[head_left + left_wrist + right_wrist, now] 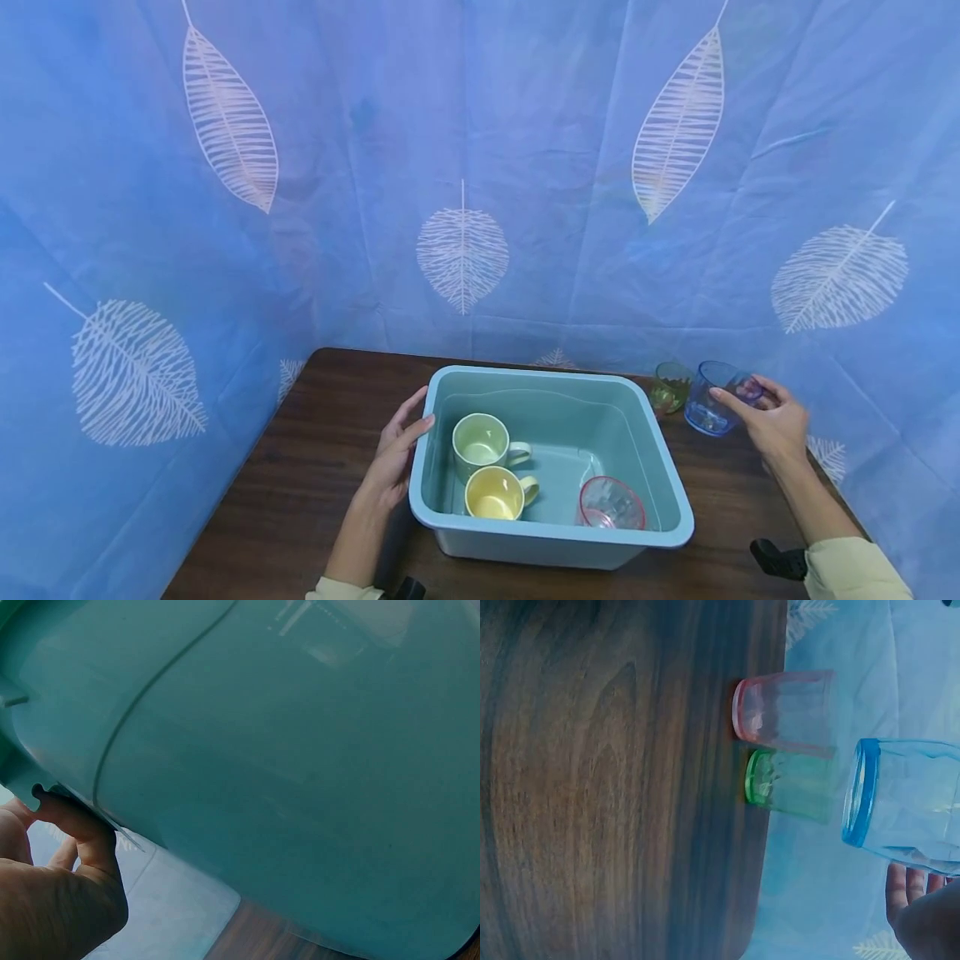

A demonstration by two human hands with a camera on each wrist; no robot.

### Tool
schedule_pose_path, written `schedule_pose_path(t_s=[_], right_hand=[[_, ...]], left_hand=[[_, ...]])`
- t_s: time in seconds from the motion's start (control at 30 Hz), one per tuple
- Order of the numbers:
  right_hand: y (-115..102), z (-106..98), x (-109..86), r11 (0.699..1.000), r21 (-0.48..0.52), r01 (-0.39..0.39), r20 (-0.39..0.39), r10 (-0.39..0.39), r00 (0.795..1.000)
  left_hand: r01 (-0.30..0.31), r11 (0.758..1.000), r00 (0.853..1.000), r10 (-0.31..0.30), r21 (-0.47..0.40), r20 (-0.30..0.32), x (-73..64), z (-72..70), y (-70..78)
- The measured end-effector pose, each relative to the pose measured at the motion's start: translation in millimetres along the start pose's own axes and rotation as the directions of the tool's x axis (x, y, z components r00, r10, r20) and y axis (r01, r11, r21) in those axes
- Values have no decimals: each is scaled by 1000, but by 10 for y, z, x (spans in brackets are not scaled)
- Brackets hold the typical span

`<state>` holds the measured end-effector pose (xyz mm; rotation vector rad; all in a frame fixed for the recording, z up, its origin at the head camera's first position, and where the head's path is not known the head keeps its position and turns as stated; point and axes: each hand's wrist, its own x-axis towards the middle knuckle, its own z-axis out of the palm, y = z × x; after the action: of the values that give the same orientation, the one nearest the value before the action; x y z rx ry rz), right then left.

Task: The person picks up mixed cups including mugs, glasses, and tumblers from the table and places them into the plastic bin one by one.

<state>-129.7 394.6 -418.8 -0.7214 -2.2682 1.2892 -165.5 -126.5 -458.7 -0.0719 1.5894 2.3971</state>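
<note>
Leaf-print curtain (461,100) behind dark wood table (300,467). My left hand (393,454) grips tub (547,543) at rim; right hand (776,423) pinches blue glass (707,407), apparently lifted, near green glass (672,385). Careless sideways swing could topple neighbour; loose pinch could drop mine.

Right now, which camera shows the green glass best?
The right wrist view: the green glass appears larger, its base plainly visible. The head view shows it small, beside the tub; the left wrist view doesn't show it.
</note>
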Motion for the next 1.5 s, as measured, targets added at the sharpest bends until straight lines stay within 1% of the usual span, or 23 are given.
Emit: schedule_pose_path(t_s=[0.1, 0.23, 0.4, 0.53, 0.67, 0.77, 0.9, 1.0, 1.13, 1.23, 1.33, 1.43, 1.5], right_hand=[[-75, 2, -52, 998, 42, 36, -42, -34, 999], [-190, 6, -91, 992, 108, 72, -111, -60, 992], [-293, 6, -146, 981, 150, 122, -156, -99, 983], [-351, 14, -202, 958, 242, 154, -188, -109, 976], [-430, 20, -254, 921, 350, 173, -194, -109, 975], [-500, 16, -307, 880, 444, 167, -164, -103, 981], [-595, 8, -374, 826, 539, 163, -120, -116, 986], [-657, 1, -413, 784, 591, 189, -115, -150, 982], [-712, 11, -466, 716, 658, 236, -115, -214, 970], [-745, 28, -507, 659, 700, 275, -117, -273, 955], [-779, 47, -548, 596, 739, 313, -120, -341, 932], [-811, 60, -593, 531, 776, 340, -106, -421, 901], [-831, 66, -627, 485, 806, 340, -82, -478, 875]], left_hand=[[0, 1000, 1000, 0, 2, 0, 11, 3, 8], [6, 1000, 1000, -6, -3, -4, 11, 4, 14], [2, 1000, 1000, -2, 4, -8, -3, 2, 10], [13, 1000, 1000, -13, 9, -14, -10, 0, 2], [11, 1000, 1000, -11, 2, -12, -13, -8, -12], [2, 1000, 1000, -2, -7, -3, -20, -11, -18], [-10, 1000, 1000, 10, -11, 11, -22, -8, -8], [-14, 1000, 1000, 15, -12, 17, -18, -5, 2], [-11, 1000, 1000, 11, -10, 20, -14, -14, 8], [-5, 1000, 1000, 5, -12, 14, -7, -13, 9], [6, 1000, 1000, -6, -19, 5, 1, -6, 11], [13, 1000, 1000, -13, -17, -2, 3, -4, 8], [14, 1000, 1000, -14, -16, -4, 3, -3, 5]])
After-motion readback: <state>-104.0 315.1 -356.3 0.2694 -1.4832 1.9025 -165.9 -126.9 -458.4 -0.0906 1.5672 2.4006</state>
